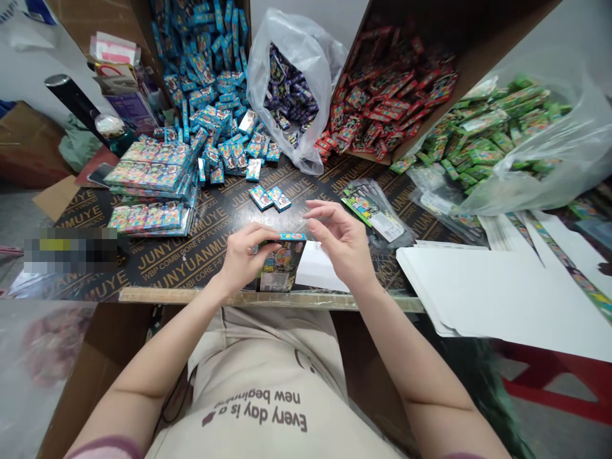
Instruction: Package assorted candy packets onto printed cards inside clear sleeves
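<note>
My left hand [246, 255] is closed round a small colourful printed carton [280, 264], which stands at the table's near edge. The carton's white flap [318, 268] hangs open to the right. My right hand [342, 239] hovers just over that flap with its fingers apart and slightly curled, holding nothing that I can see. Two small blue packets [270, 197] lie on the dark board just beyond the hands.
Heaps of small packets fill the back: blue [210, 76], purple in a clear bag [287, 89], red in a cardboard box [387, 89], green in a bag [488, 127]. Wrapped stacks [153, 178] sit at left. Flat white card sheets [502, 293] lie at right.
</note>
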A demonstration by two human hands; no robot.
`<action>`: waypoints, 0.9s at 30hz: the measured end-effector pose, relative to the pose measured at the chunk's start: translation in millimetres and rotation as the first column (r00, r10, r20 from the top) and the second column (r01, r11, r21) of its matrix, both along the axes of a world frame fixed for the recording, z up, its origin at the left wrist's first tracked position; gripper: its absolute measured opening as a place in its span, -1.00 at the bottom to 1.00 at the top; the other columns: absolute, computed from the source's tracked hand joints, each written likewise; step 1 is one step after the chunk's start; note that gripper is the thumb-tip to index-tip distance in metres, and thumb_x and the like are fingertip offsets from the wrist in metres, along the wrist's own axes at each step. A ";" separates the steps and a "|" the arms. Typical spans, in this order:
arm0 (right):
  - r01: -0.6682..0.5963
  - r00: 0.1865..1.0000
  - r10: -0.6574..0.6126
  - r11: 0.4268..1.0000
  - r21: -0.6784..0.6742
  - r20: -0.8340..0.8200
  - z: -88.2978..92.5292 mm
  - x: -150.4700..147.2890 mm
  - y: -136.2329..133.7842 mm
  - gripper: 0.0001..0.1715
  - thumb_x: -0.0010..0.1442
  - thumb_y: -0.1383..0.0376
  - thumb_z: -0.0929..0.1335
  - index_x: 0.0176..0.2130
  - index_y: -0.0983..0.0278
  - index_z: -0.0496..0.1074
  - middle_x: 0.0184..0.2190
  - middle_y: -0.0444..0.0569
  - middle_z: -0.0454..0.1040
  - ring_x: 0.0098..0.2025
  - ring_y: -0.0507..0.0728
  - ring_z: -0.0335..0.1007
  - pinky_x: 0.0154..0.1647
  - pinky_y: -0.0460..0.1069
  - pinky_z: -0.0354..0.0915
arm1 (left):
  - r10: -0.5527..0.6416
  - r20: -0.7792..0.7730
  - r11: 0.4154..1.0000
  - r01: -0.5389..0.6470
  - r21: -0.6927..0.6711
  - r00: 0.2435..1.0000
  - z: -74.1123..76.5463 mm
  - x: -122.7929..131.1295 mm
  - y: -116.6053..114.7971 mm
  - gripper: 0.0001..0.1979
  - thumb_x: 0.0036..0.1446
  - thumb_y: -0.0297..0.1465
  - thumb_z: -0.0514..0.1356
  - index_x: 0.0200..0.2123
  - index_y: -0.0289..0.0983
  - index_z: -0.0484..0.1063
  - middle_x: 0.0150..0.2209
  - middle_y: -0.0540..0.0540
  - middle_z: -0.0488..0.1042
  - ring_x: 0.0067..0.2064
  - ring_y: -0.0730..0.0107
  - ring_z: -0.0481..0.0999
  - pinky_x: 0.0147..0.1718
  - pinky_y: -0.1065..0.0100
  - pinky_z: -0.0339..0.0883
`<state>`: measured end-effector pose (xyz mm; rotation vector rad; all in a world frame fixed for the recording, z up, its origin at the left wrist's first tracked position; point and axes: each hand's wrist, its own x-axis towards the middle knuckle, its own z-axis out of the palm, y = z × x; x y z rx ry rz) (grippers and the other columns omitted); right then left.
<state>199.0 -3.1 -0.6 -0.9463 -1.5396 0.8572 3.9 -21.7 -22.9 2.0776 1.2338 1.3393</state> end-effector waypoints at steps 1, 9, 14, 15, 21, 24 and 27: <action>-0.029 0.999 0.027 0.999 -0.045 -0.033 2.0 -1.6 0.0 -0.81 0.15 0.13 0.41 -0.33 0.21 0.49 -0.08 0.00 0.48 0.02 0.16 0.38 -0.11 0.02 0.35 | -0.004 -0.005 1.000 0.004 0.019 1.000 -0.4 -0.3 0.1 -0.95 0.10 -0.39 0.27 -0.36 -0.21 0.55 -0.31 -0.06 0.58 -0.27 0.36 0.56 -0.23 0.35 0.40; -0.098 0.990 0.068 0.963 -0.251 -0.126 1.1 -11.0 3.1 -0.73 0.01 0.11 0.49 -0.46 0.25 0.48 -0.10 0.00 0.52 0.02 0.20 0.39 0.00 0.10 0.26 | -0.037 0.006 0.996 0.036 0.079 0.999 -3.4 -0.2 2.5 -0.98 0.09 -0.48 0.26 -0.37 -0.26 0.49 -0.34 -0.07 0.56 -0.28 0.37 0.56 -0.26 0.36 0.42; -0.119 0.993 0.116 0.964 -0.239 -0.028 -10.8 -20.6 -0.2 -0.75 0.04 0.12 0.48 -0.48 0.24 0.50 -0.08 0.01 0.52 0.08 0.21 0.36 0.19 0.17 0.11 | -0.007 0.085 0.998 0.001 0.067 0.996 -9.6 -0.3 2.3 -0.91 0.04 -0.47 0.29 -0.42 -0.28 0.41 -0.33 -0.11 0.58 -0.29 0.35 0.58 -0.28 0.36 0.43; -0.119 0.993 0.118 0.963 -0.240 -0.019 -12.9 -22.2 -0.2 -0.74 0.04 0.11 0.48 -0.48 0.24 0.50 -0.08 0.01 0.52 0.08 0.21 0.36 0.19 0.17 0.10 | -0.009 0.083 0.998 0.003 0.070 0.997 -9.7 -0.6 1.7 -0.91 0.03 -0.48 0.28 -0.42 -0.28 0.40 -0.32 -0.11 0.58 -0.29 0.35 0.58 -0.28 0.36 0.43; -0.094 0.995 0.100 0.971 -0.218 0.016 -14.9 -26.3 2.4 -0.72 0.03 0.08 0.48 -0.49 0.24 0.50 -0.09 0.02 0.52 0.06 0.23 0.38 0.18 0.18 0.13 | -0.025 0.056 0.994 0.019 0.104 0.998 -6.2 1.2 -2.2 -0.86 -0.04 -0.47 0.28 -0.38 -0.28 0.38 -0.30 -0.12 0.55 -0.28 0.35 0.55 -0.27 0.35 0.40; -0.072 0.996 0.080 0.978 -0.195 0.035 -15.2 -28.8 1.4 -0.73 0.03 0.10 0.48 -0.49 0.24 0.50 -0.13 0.03 0.54 0.02 0.23 0.40 0.14 0.17 0.16 | 0.032 0.101 0.993 -0.043 0.106 0.994 -6.6 5.2 -1.6 -0.81 -0.03 -0.38 0.34 -0.45 -0.28 0.36 -0.36 -0.08 0.56 -0.33 0.39 0.54 -0.29 0.37 0.37; -0.058 0.998 0.056 0.971 -0.231 -0.016 -17.4 -33.9 -2.4 -0.73 0.04 0.11 0.46 -0.45 0.25 0.45 -0.23 0.01 0.55 -0.09 0.19 0.45 0.01 0.11 0.26 | 0.056 0.146 0.994 -0.070 0.089 0.988 -8.0 9.0 -0.7 -0.83 0.03 -0.41 0.31 -0.49 -0.27 0.36 -0.40 -0.04 0.55 -0.35 0.42 0.53 -0.31 0.40 0.36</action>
